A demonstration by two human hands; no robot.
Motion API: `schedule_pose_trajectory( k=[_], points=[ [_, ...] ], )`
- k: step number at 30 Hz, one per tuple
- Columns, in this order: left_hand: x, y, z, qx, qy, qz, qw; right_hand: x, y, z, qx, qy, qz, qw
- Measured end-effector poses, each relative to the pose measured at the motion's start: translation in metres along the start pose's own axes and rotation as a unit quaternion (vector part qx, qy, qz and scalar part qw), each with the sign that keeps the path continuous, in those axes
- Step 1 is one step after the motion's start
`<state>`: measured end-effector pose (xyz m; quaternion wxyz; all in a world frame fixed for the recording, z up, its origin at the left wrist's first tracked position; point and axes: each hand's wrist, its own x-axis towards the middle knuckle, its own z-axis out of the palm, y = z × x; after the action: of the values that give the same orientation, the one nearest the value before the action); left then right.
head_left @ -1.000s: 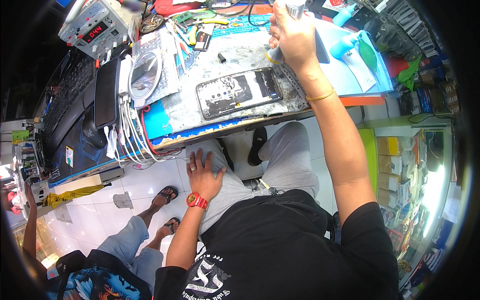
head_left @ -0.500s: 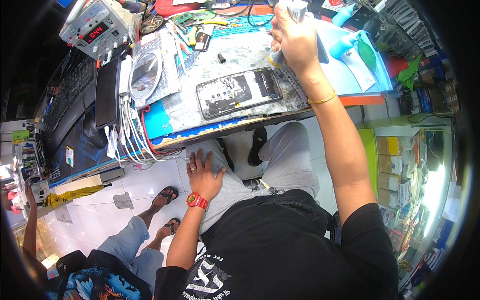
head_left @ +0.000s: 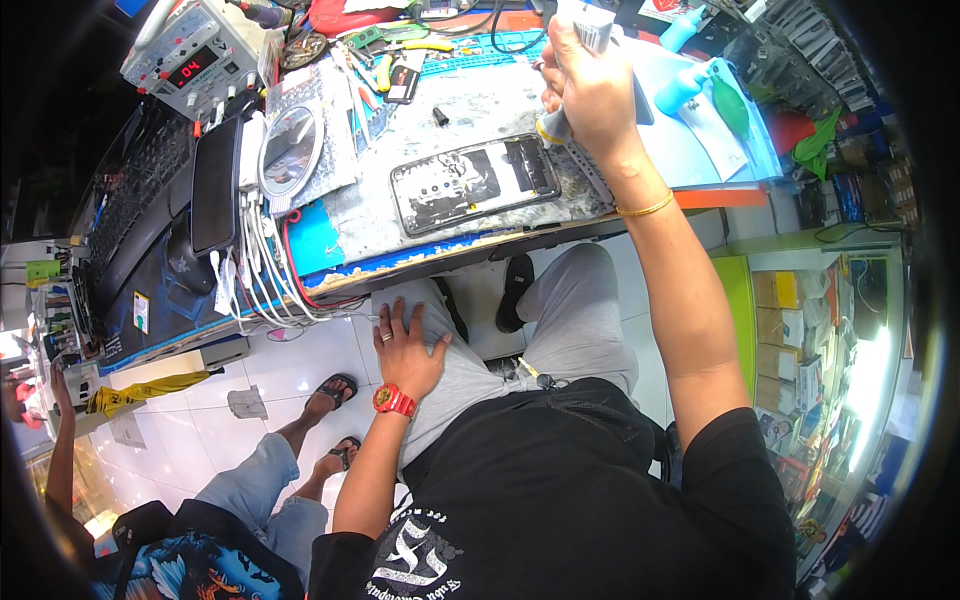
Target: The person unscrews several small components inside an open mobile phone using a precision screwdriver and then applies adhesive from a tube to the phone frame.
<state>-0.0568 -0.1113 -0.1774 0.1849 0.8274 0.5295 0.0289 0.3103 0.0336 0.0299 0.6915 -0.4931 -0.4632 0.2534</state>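
Above the far right part of the worktop, my right hand (head_left: 592, 100) is closed around a pale squeeze tube (head_left: 592, 24). Its flat end sticks up past my thumb, and a yellowish-grey end (head_left: 552, 126) shows below my fingers; the grip hides the middle. That lower end is near the top right corner of a phone (head_left: 475, 183), which lies flat with a patchy black-and-white surface; I cannot tell whether they touch. Beyond the phone stands a small black cap-like piece (head_left: 440, 117). My left hand (head_left: 408, 350) rests on my thigh, open, fingers spread, holding nothing.
Left are a power supply (head_left: 190, 60) with a red display, a dark phone (head_left: 215, 185), a round magnifier-like disc (head_left: 291, 150) and white cables (head_left: 262, 265). Pliers (head_left: 430, 45) lie at the back. Blue bottles (head_left: 682, 88) stand right. Another person (head_left: 230, 520) sits at lower left.
The phone and black piece appear shifted very slightly left in view. The power supply's red display has changed. My right hand keeps its grip on the tube; my left hand stays still.
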Motion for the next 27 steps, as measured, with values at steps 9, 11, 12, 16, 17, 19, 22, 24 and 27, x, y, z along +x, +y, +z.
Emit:
schedule_pose_trajectory(
  k=[9,11,12,16,17,19,22,24,27],
  points=[
    [0.0,0.0,0.0,0.005,-0.001,0.001,1.0,-0.008,-0.005,-0.003,-0.01,-0.004,0.018,1.0],
    [0.0,0.0,0.0,0.006,-0.002,0.0,1.0,-0.008,-0.004,-0.004,0.009,-0.005,0.014,1.0],
    [0.0,0.0,0.0,0.006,-0.002,0.0,1.0,-0.009,-0.003,-0.004,0.019,-0.005,0.013,1.0],
    [0.0,0.0,0.0,0.01,-0.004,-0.002,1.0,-0.013,-0.007,-0.003,0.023,0.002,0.023,0.999],
    [0.0,0.0,0.0,0.009,-0.006,-0.003,1.0,-0.014,-0.007,-0.004,0.019,0.003,0.028,0.999],
    [0.0,0.001,-0.001,0.007,-0.01,-0.004,1.0,-0.016,-0.009,-0.004,0.022,0.006,0.035,0.999],
    [0.0,0.001,-0.002,0.003,-0.009,-0.003,1.0,-0.019,-0.012,-0.004,0.039,0.012,0.041,0.998],
    [-0.001,0.001,-0.001,0.003,-0.007,-0.003,1.0,-0.021,-0.012,-0.004,0.046,0.018,0.043,0.998],
    [-0.001,0.0,-0.001,0.004,-0.004,-0.001,1.0,-0.024,-0.011,-0.007,0.019,0.0,0.01,1.0]
  ],
)
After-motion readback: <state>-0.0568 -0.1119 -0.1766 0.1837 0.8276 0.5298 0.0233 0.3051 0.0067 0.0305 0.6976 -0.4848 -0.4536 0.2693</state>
